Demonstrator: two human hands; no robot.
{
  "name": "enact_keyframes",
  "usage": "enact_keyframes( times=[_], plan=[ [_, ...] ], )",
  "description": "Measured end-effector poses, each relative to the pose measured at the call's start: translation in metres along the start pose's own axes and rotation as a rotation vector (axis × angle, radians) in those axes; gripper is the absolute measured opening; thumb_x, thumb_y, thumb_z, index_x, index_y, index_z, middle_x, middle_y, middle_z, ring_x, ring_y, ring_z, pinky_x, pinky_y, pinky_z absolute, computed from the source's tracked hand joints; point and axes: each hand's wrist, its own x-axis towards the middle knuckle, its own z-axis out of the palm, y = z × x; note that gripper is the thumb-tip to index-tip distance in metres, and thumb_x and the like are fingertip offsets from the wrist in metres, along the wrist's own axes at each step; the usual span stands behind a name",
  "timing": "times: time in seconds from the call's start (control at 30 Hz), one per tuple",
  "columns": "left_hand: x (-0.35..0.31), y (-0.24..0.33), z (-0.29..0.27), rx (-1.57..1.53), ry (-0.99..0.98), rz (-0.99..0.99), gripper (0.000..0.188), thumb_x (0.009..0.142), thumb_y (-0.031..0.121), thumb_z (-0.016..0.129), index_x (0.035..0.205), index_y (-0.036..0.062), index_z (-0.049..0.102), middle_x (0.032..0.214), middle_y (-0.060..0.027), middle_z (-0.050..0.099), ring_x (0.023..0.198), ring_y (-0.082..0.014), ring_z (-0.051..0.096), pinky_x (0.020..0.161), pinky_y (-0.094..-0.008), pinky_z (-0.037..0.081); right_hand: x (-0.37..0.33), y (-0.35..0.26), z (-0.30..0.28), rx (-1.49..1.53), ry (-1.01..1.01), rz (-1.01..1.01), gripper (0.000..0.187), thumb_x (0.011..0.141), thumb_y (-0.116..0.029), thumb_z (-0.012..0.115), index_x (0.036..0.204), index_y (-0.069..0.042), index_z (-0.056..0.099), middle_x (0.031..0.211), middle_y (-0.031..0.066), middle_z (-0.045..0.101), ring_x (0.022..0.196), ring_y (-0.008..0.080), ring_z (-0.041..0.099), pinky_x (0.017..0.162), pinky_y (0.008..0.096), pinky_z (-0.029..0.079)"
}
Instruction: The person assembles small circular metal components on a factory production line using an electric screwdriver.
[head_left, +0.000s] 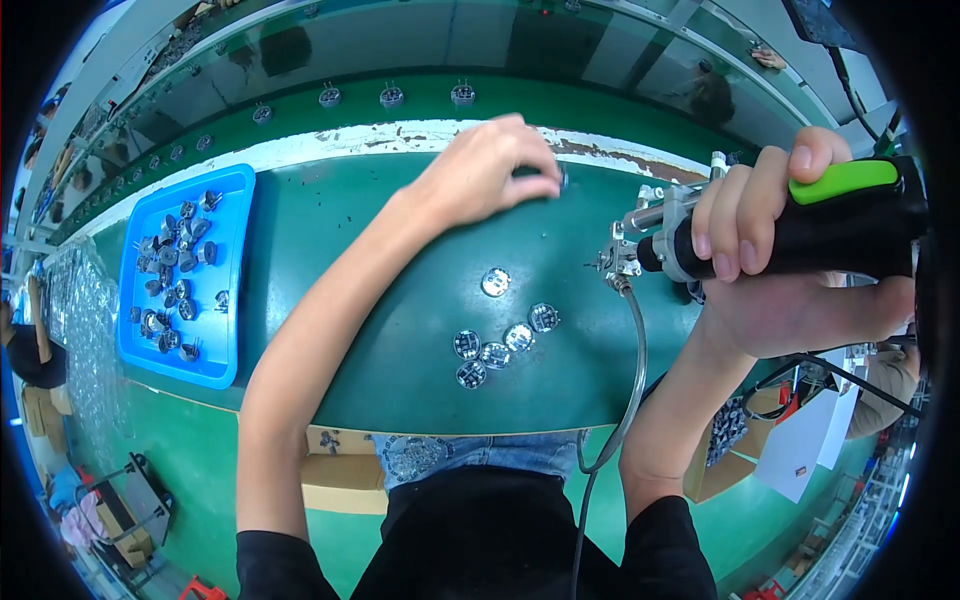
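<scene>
Right of the tray (241,280), my right fingers (760,215) wrap the tool (850,240), left fingers (535,187) half-curled, can't tell if holding anything, discs (494,355) nearer the tray than the tool, probably for easy reach.

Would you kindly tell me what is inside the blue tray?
The tray holds a loose scatter of small round metallic parts. Where they overlap, anything underneath is covered, so I cannot see it.
</scene>
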Motion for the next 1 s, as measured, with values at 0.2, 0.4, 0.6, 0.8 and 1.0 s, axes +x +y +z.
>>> enact_keyframes(
  times=[0.2, 0.4, 0.6, 0.8, 1.0],
  plan=[
    [-0.044, 0.035, -0.002, -0.44, -0.183, -0.048, 0.014, 0.081, 0.018, 0.089, 0.092, 0.0103, 0.085, 0.102, -0.0035, 0.078, 0.093, -0.0219, 0.066, 0.086, -0.0364, 0.056, -0.003, 0.003, 0.01, 0.036, -0.001, 0.007, 0.1, 0.083, -0.099, 0.037, 0.116, -0.005, 0.05, 0.066, 0.0002, 0.051, 0.051, 0.0101, 0.051, 0.05, 0.0265, 0.045],
    [-0.042, 0.027, 0.002, -0.45, -0.233, -0.015, 0.015, 0.079, 0.016, 0.089, 0.092, 0.011, 0.085, 0.1, -0.0021, 0.077, 0.093, -0.0211, 0.066, 0.084, -0.0355, 0.055, 0.0, 0.007, 0.023, 0.042, -0.006, 0.047, 0.099, 0.083, -0.098, 0.038, 0.117, -0.005, 0.05, 0.067, 0.0001, 0.051, 0.051, 0.01, 0.051, 0.051, 0.0264, 0.045],
    [-0.043, 0.026, 0.001, -0.438, -0.231, -0.013, 0.013, 0.079, 0.015, 0.089, 0.091, 0.0112, 0.085, 0.1, -0.0018, 0.076, 0.092, -0.0204, 0.065, 0.084, -0.0355, 0.054, 0.007, 0.016, 0.035, 0.033, -0.002, 0.078, 0.098, 0.083, -0.097, 0.038, 0.117, -0.006, 0.05, 0.067, -0.0001, 0.051, 0.051, 0.0099, 0.051, 0.051, 0.0263, 0.044],
    [-0.045, 0.026, 0.001, -0.431, -0.231, -0.012, 0.012, 0.08, 0.015, 0.088, 0.091, 0.0109, 0.085, 0.1, -0.0014, 0.075, 0.091, -0.0203, 0.065, 0.084, -0.0353, 0.054, 0.01, 0.021, 0.042, 0.039, -0.005, 0.089, 0.097, 0.084, -0.096, 0.039, 0.117, -0.006, 0.05, 0.067, -0.0002, 0.051, 0.051, 0.0098, 0.051, 0.051, 0.0262, 0.044],
    [-0.044, 0.028, 0.002, -0.437, -0.226, -0.002, 0.013, 0.08, 0.015, 0.088, 0.091, 0.0109, 0.085, 0.101, -0.0017, 0.075, 0.091, -0.0204, 0.065, 0.084, -0.0351, 0.053, 0.01, 0.017, 0.043, 0.035, -0.005, 0.091, 0.096, 0.084, -0.096, 0.04, 0.117, -0.006, 0.05, 0.067, -0.0003, 0.051, 0.051, 0.0097, 0.051, 0.051, 0.0261, 0.044]
  ],
)
